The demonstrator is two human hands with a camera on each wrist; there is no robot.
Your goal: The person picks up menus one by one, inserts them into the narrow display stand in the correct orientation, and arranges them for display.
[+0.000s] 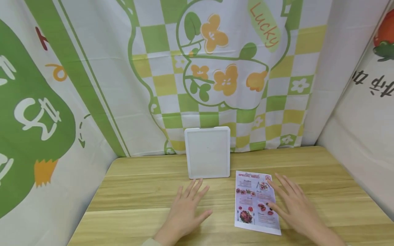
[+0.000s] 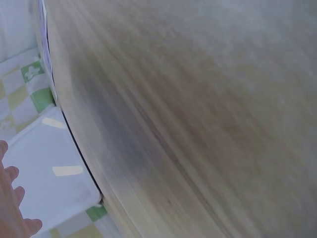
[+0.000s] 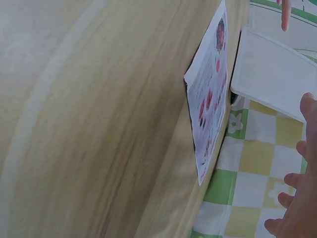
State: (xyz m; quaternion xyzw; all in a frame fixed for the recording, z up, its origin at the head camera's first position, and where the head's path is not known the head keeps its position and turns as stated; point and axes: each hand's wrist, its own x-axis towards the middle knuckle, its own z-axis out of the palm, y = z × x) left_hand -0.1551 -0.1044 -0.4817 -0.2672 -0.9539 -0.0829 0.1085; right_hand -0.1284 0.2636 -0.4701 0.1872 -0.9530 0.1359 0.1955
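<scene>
1. Left hand (image 1: 184, 210), one of a bare pair, at the near side of the wood-grain table (image 1: 138, 205): fingers spread, thumb out to the side, nothing gripped.
2. Right hand (image 1: 293, 205), its companion: fingers extended and parted, nothing gripped. Thumb and index finger overlap the sheet's right edge; from where I stand, I cannot tell whether they touch.
3. Printed "SPECIAL MENU" sheet (image 1: 257, 203), one, colour, with food pictures. Lies between the hands, just left of the right hand and farther from the left. Long axis runs away from the person, far end leaning very slightly toward the left-hand side; heading at the far end.
4. White-rimmed panel (image 1: 208, 153), one, taller than wide. Stands just beyond the left fingertips, before a checked, flower-printed curtain (image 1: 172, 85); contact uncertain.
5. Governing relation, in my judgement: sheet lengthwise alongside the right hand, near long edge already under its thumb side. Right hand is best placed for the sheet, left for the panel.
</scene>
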